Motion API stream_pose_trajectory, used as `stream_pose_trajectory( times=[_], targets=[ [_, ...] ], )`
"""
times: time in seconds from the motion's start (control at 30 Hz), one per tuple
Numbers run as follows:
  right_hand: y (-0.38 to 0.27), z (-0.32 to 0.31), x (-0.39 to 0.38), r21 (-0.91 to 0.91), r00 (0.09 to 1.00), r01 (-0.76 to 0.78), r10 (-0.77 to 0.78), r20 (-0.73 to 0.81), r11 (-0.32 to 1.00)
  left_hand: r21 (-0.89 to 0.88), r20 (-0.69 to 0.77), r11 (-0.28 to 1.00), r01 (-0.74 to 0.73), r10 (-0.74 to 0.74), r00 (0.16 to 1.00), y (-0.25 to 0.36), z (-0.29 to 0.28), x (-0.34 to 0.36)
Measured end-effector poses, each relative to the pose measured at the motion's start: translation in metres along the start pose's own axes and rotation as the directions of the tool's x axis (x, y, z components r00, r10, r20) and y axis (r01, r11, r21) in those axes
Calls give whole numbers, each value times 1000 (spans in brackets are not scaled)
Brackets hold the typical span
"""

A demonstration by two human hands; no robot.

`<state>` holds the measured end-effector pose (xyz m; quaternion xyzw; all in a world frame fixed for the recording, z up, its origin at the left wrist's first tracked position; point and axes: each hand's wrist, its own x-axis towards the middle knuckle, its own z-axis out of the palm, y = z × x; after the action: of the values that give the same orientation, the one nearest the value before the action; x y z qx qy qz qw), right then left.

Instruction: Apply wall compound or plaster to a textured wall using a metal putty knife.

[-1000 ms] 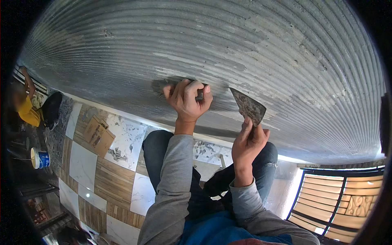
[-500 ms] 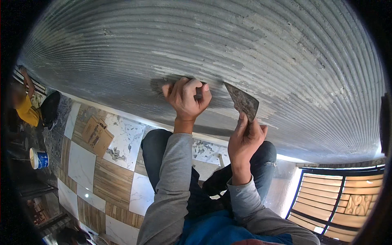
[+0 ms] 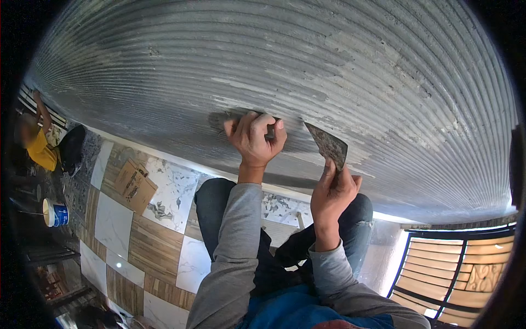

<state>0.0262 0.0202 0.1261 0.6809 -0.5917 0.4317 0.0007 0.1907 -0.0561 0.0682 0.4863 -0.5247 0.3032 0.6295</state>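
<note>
A ribbed grey wall with pale, rough patches fills the upper view. My left hand is curled against its lower part, fingers bent tightly. A thin dark edge shows beside the thumb, but what these fingers hold is mostly hidden. To the right, my right hand pinches a flat, stained metal scraper blade between thumb and fingers. The blade angles up and left, its pointed corner at or close to the wall; contact is hard to tell. Both forearms wear grey sleeves.
Below, my bent knees are close to the wall. Flattened cardboard lies on the white and wood-patterned tile floor. A white and blue bucket stands left, near a person in a yellow shirt. A barred window is lower right.
The whole view has shifted slightly, so wall, floor and hands all appear a little lower and to the right. Both hands keep nearly the same pose, and the blade remains in my right hand.
</note>
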Motion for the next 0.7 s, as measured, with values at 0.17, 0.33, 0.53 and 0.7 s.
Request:
stream_pose_trajectory(
  times=[0.17,0.33,0.53,0.7],
  targets=[
    [1,6,-7,25,1000,24,-24,-16,999,20,17,1000,6,-6,1000,-1,-1,1],
    [-2,7,3,40,999,38,-37,-18,998,-14,2,1000,0,0,1000,-1,1,-2],
    [-2,2,-4,45,999,32,-31,-34,998,23,28,1000,16,-17,999,1,-3,-3],
    [1,7,-6,65,999,-10,12,-32,998,-2,6,1000,16,-16,1000,3,1,-2]
  ],
)
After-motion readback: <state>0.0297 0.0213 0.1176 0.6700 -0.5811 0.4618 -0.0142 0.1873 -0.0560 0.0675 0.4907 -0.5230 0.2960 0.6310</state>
